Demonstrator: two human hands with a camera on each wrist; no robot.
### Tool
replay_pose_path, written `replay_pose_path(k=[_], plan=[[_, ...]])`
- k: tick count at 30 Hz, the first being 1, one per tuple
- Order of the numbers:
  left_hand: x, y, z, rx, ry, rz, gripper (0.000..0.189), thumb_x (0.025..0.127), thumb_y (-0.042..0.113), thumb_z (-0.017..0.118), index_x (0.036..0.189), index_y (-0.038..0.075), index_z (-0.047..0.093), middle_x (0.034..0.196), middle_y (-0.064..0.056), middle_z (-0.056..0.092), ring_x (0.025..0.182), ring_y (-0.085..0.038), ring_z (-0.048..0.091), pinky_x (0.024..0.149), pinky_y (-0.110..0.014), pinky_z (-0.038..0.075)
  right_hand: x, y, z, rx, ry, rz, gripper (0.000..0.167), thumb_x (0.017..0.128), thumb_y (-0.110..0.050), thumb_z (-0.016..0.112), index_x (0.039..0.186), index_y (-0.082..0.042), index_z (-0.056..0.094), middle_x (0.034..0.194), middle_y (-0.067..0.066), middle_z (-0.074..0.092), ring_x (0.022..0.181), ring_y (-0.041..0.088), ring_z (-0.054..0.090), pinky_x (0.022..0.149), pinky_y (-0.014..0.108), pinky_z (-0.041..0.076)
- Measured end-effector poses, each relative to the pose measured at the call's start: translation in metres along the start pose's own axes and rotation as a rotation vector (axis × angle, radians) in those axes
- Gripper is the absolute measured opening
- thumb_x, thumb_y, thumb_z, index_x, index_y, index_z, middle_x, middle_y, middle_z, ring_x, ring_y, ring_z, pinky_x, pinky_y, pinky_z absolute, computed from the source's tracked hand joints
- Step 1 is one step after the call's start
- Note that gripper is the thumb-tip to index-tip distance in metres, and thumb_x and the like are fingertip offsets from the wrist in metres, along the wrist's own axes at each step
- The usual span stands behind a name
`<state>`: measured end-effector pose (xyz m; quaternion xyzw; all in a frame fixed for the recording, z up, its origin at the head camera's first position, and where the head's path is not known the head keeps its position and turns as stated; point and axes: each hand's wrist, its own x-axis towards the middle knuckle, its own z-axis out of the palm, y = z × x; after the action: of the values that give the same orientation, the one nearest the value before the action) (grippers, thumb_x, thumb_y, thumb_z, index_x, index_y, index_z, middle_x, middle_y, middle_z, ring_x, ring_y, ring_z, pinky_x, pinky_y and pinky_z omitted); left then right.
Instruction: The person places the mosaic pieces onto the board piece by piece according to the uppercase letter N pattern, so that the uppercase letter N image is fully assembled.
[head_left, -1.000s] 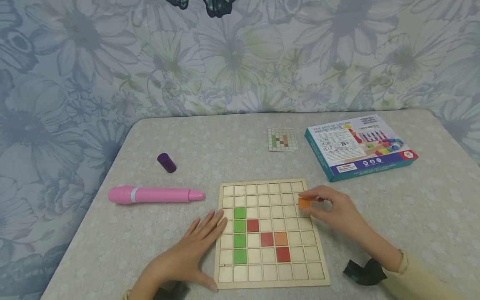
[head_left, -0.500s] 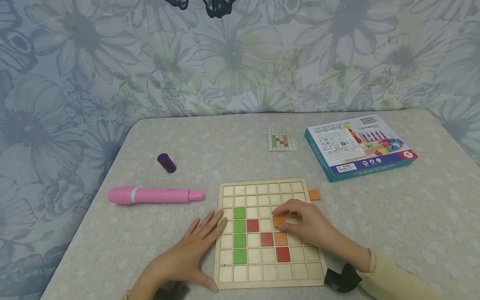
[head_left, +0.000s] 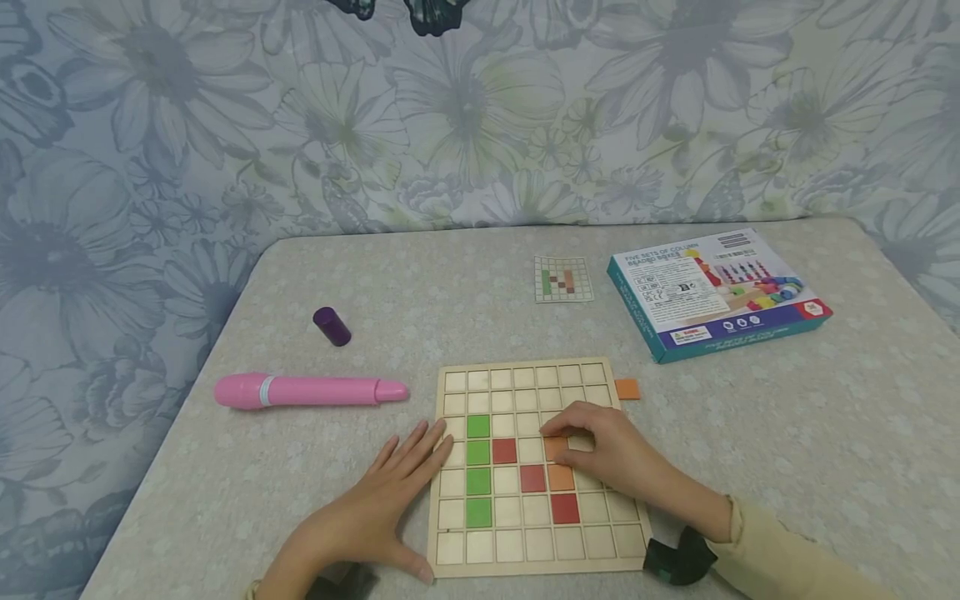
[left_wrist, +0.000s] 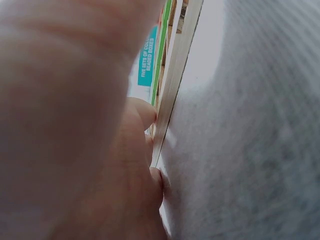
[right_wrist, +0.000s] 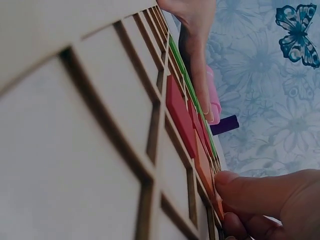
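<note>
A wooden grid board (head_left: pixel 510 547) lies in the head view, with a column of green tiles (head_left: pixel 477 452) and three red tiles (head_left: pixel 504 451) stepping down diagonally. One orange tile (head_left: pixel 560 477) sits in a cell above the lowest red one. My right hand (head_left: pixel 618 442) pinches a second orange tile (head_left: pixel 555 448) between thumb and fingers at the cell directly above it. My left hand (head_left: pixel 386 500) lies spread along the board's left edge, fingertips on the frame and thumb by the lower left corner. The right wrist view shows the right thumb (right_wrist: pixel 250 192) close against the board.
Another orange tile (head_left: pixel 627 389) lies beside the board's upper right edge. Behind the board are a small pattern card (head_left: pixel 564 279) and a cardboard box (head_left: pixel 716 292). To the left lie a pink wand-like tube (head_left: pixel 315 391) and a dark purple cap (head_left: pixel 332 327).
My right hand has moved left from the board's right edge to the cell above the placed orange tile. One orange tile now lies beside the board. My left hand has stayed put.
</note>
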<state>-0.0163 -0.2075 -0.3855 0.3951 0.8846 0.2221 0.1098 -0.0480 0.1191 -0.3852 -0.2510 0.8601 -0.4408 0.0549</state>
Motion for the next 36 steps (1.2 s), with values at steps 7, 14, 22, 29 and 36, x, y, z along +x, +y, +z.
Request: replay_pose_path(k=[7,14,22,29,36], plan=[[0.0,0.0,0.0,-0.009,-0.001,-0.005,0.128,0.057,0.071,0.069,0.15,0.005,0.011,0.155,-0.014,0.003,0.139,-0.036,0.003,0.107,-0.033,-0.01,0.0,-0.004,-0.003,0.007,0.025,0.023,0.023,0.079,-0.009,0.075,0.1,-0.015,0.07,0.096,-0.009,0.065,0.086,0.009,0.059,0.076,0.03,0.05],[0.0,0.0,0.0,-0.009,0.0,-0.007,0.129,0.057,0.071,0.069,0.15,0.005,0.011,0.155,-0.014,0.003,0.139,-0.036,0.003,0.108,-0.033,-0.01,-0.003,-0.001,-0.031,-0.032,0.125,0.082,0.023,0.081,-0.004,0.072,0.103,-0.012,0.07,0.097,-0.004,0.065,0.084,0.014,0.057,0.073,0.033,0.049],[-0.001,0.0,0.0,-0.006,0.003,-0.003,0.129,0.057,0.071,0.069,0.15,0.004,0.011,0.155,-0.015,0.003,0.138,-0.037,0.003,0.108,-0.033,-0.01,-0.01,0.029,-0.064,-0.158,0.234,0.094,0.03,0.078,0.001,0.073,0.106,-0.007,0.068,0.101,0.002,0.067,0.085,0.014,0.058,0.073,0.032,0.048],[-0.001,-0.001,0.0,-0.006,0.002,-0.001,0.128,0.057,0.071,0.069,0.15,0.004,0.01,0.155,-0.015,0.002,0.138,-0.037,0.003,0.107,-0.033,-0.01,-0.01,0.047,-0.071,-0.121,0.141,0.171,0.035,0.081,-0.006,0.073,0.114,-0.004,0.065,0.112,0.009,0.064,0.101,0.025,0.057,0.083,0.044,0.046],[-0.001,0.0,0.0,-0.012,-0.007,-0.008,0.128,0.057,0.072,0.068,0.15,0.005,0.01,0.155,-0.013,0.001,0.139,-0.035,0.002,0.107,-0.034,-0.01,-0.011,0.055,-0.068,-0.125,0.127,0.204,0.037,0.079,-0.003,0.074,0.115,-0.004,0.065,0.115,0.012,0.062,0.107,0.03,0.055,0.087,0.048,0.045]])
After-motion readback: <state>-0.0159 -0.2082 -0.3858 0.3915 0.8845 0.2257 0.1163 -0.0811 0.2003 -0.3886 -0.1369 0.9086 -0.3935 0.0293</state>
